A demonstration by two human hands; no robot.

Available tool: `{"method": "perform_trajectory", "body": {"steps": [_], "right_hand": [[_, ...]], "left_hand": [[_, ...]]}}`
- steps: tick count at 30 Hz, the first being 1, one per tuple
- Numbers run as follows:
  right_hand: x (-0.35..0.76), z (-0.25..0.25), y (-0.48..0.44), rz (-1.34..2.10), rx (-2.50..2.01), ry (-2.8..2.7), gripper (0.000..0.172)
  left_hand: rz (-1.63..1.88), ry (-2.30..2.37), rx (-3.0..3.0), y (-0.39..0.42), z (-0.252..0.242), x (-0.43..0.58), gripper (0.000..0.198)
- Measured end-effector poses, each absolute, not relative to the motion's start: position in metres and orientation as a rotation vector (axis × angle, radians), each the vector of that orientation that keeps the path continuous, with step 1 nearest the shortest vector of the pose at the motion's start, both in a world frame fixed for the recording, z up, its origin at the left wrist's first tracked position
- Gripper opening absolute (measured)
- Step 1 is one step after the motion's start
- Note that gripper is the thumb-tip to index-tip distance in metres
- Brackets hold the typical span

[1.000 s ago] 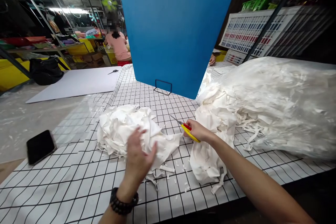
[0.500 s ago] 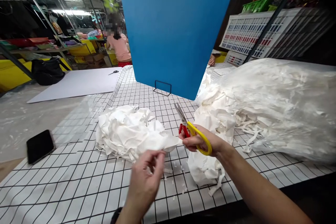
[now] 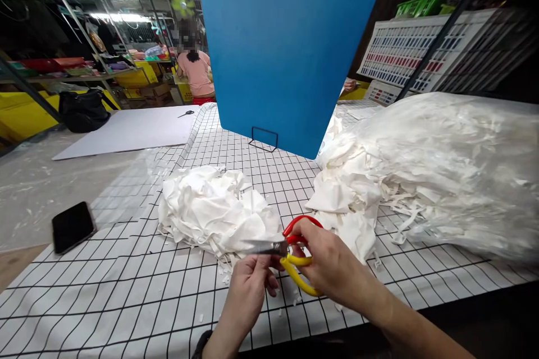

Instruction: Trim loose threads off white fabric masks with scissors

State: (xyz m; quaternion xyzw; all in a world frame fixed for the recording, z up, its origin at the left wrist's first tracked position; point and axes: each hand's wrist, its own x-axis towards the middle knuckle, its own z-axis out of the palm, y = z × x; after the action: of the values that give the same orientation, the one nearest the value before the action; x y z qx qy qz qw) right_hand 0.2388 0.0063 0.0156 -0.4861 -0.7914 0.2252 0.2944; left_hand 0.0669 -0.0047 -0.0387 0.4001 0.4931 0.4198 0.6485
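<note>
My right hand (image 3: 324, 255) grips scissors (image 3: 300, 280) with one red and one yellow handle, their metal blades pointing left. Right under the blades, my left hand (image 3: 248, 286) is closed in a pinch, thumb against fingers; whatever is between the fingertips is hidden. Just beyond the blades lies a heap of white cloth pieces (image 3: 206, 207) with thin edges and strips. A second group of white cloth pieces (image 3: 345, 196) spreads behind my right hand. Small white scraps (image 3: 297, 297) are scattered on the grid-patterned tablecloth (image 3: 138, 291) around my hands.
A large clear plastic bag of white cloth (image 3: 467, 174) fills the right side. A blue board (image 3: 286, 56) stands upright at the back beside a black wire stand (image 3: 264, 139). At left are a phone (image 3: 73, 227), a black bag (image 3: 83, 110) and small scissors (image 3: 186, 114). Another person (image 3: 196, 76) is in the background.
My right hand has swung the scissors from pointing up and away to lying leftward over my left fingertips. The cloth corner that stretched between my hands has dropped back to the heap.
</note>
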Motion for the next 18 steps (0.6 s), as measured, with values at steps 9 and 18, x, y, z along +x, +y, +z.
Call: {"method": "perform_trajectory", "body": {"steps": [9,18], "right_hand": [[0.231,0.011,-0.026,-0.143,-1.096,-2.351,0.025],[0.260,-0.002,-0.016,0.717,-1.585,-1.736,0.027]], "left_hand": [[0.693,0.730,0.842,0.014,-0.011,0.074,0.049],[0.839,0.883,0.853,0.020,-0.027,0.072,0.034]]}}
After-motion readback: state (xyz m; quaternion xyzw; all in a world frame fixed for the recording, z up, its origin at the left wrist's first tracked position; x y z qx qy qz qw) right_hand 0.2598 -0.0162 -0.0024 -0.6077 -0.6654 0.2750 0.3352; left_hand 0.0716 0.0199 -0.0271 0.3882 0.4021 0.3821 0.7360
